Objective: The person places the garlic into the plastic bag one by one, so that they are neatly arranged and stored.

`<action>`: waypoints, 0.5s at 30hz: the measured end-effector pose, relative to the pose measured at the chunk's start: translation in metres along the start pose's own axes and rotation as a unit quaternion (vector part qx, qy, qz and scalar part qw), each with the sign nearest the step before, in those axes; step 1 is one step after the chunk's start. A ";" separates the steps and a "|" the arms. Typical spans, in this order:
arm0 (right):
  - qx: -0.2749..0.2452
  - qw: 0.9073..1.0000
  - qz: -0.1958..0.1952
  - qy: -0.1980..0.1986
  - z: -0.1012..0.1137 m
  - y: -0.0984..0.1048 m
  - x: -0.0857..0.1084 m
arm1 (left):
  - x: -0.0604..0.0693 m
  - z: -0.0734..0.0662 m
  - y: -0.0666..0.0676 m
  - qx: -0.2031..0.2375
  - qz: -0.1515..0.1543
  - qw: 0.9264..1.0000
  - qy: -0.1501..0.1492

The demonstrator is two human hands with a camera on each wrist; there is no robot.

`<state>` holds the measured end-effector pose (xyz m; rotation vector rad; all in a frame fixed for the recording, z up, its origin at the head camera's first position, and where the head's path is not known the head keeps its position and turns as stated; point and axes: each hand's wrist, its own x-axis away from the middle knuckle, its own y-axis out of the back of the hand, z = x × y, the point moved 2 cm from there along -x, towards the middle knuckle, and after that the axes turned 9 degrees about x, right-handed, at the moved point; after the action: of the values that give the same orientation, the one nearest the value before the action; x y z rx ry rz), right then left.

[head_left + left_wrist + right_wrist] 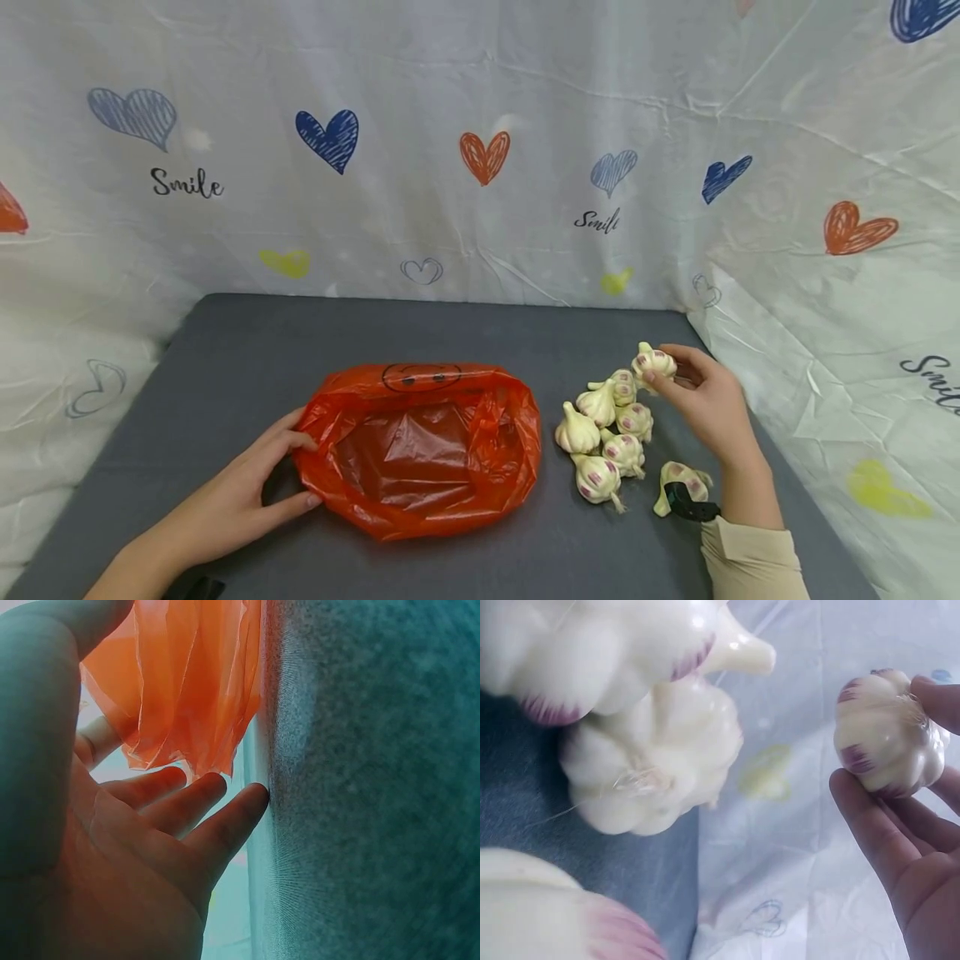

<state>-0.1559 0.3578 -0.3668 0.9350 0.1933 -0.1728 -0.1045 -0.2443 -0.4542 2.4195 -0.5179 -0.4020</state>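
Clock positions, head view: read about the middle of the red plastic bag point(427, 521), 12 o'clock at the far side.

White curtain point(405, 50), printed with hearts and the word "Smile", hangs along the left, far and right sides of the grey tabletop point(247, 350).

Black object point(204, 589) at 8 o'clock, cut off by the frame edge; identity unclear.

Left hand point(232, 500) between 8 and 9 o'clock, loosely holding the bag's side between thumb and index finger; firmness of hold cannot be told. Left wrist view: the other three fingers point(232, 825) extend nearly straight.

Bag stands with its mouth spread open, inner wall visible. Line-drawn face point(422, 377) on its wall at 12 o'clock.

Six garlic bulbs point(597, 406), white with purple streaks, lie clustered on the tabletop at 3 o'clock, outside the bag.

Gripped garlic bulb point(655, 361) between 2 and 3 o'clock, stalk toward 11 o'clock, pinched between the thumb and fingers of the right hand point(701, 387). Right wrist view: it sits apart from the nearby bulbs.

Lone garlic bulb point(675, 477) just past 3 o'clock, beyond the cluster, partly covered by a black wrist device point(684, 500).

Beige sleeve point(753, 558) at 4 o'clock, on the right forearm.
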 end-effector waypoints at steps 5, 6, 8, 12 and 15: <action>-0.003 1.000 -0.004 0.010 0.012 -0.001 -0.002 | 0.000 0.000 0.000 -0.005 0.000 1.000 0.002; -0.005 1.000 -0.005 0.013 0.015 -0.001 -0.003 | 0.000 -0.001 0.000 -0.007 0.000 1.000 0.003; -0.010 1.000 -0.006 0.019 0.020 -0.002 -0.004 | 0.000 -0.002 0.000 -0.009 0.000 1.000 0.005; -0.018 0.999 -0.009 0.033 0.033 -0.001 -0.005 | 0.000 -0.003 0.000 -0.008 0.002 1.000 0.006; -0.026 0.999 -0.009 0.044 0.042 0.000 -0.006 | 0.000 -0.004 0.000 -0.006 0.004 1.000 0.007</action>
<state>-0.1574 0.3240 -0.3407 0.8893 0.2864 -0.1415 -0.1030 -0.2421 -0.4512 2.4059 -0.5182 -0.3843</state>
